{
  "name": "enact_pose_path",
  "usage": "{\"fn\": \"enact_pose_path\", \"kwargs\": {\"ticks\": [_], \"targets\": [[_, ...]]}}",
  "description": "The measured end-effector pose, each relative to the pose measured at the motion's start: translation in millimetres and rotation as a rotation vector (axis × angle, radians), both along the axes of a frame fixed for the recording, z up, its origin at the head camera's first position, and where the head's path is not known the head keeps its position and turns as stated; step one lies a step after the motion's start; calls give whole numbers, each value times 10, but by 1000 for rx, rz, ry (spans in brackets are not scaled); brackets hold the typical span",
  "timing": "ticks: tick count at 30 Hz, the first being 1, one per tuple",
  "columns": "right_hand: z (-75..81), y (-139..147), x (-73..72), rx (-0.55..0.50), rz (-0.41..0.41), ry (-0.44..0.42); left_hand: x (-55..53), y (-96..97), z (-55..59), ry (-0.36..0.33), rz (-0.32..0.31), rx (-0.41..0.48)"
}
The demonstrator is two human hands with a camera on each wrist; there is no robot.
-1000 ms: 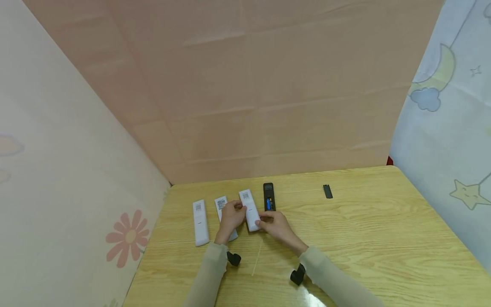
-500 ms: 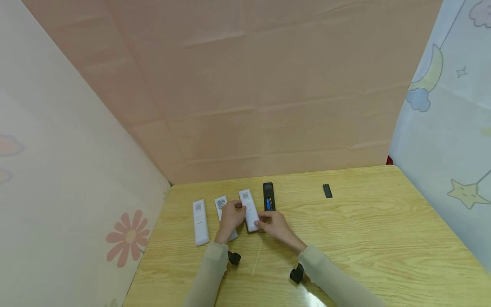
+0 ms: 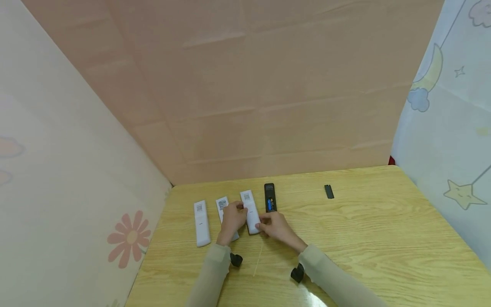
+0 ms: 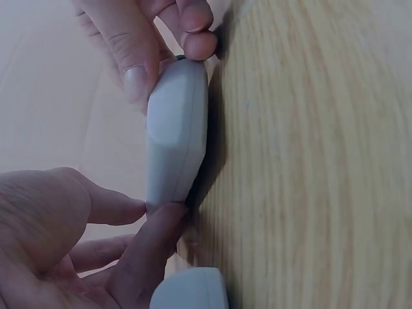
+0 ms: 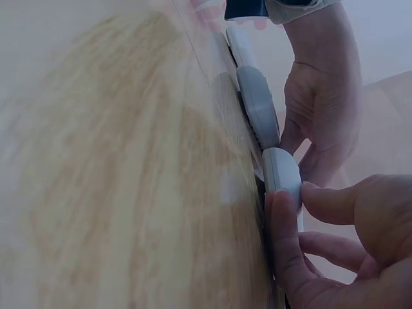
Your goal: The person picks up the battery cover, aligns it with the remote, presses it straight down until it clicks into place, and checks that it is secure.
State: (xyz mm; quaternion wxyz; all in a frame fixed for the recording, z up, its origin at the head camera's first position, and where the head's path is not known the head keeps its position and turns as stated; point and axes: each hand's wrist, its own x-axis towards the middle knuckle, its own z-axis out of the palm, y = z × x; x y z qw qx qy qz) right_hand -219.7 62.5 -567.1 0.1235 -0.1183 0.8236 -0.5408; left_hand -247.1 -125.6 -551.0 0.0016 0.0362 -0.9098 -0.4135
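A white remote control [image 3: 250, 213] lies back side up between my two hands, its lower end slightly raised off the table in the left wrist view. My left hand [image 3: 234, 218] pinches its left edge between thumb and fingers. At the lower right corner, my right hand [image 3: 278, 227] grips it with the thumb on top, and in the right wrist view a finger [image 5: 282, 215] lies along its side. A second pale remote [image 3: 221, 203] sits partly hidden beneath my left wrist. Just right of the held one is a black remote [image 3: 270, 192], its battery bay uncovered with a blue battery [image 3: 270, 205] showing.
Another white remote [image 3: 201, 224] lies at the far left of the wooden table [image 3: 368, 238]. A small black battery cover [image 3: 329, 191] rests toward the back right. A pinkish backdrop [image 3: 245, 94] rises behind the table, with patterned sheets on both sides.
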Motion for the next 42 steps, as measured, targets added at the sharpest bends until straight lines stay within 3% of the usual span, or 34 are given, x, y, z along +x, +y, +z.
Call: {"fn": "enact_pose_path", "kwargs": {"ticks": [6,16,32,42], "targets": [[-22,6,-16,-1,9,14,11,12,22,41,-20,-55],[5,34,-15,-17,-26,-30,-9,2,88,37,-50,-96],[196,213,-27,-11,-48,16,-36,60,154,50,-58,-54],[286,415,-117,-20,-77,19,-54,164,213,-1,-48,34]]}}
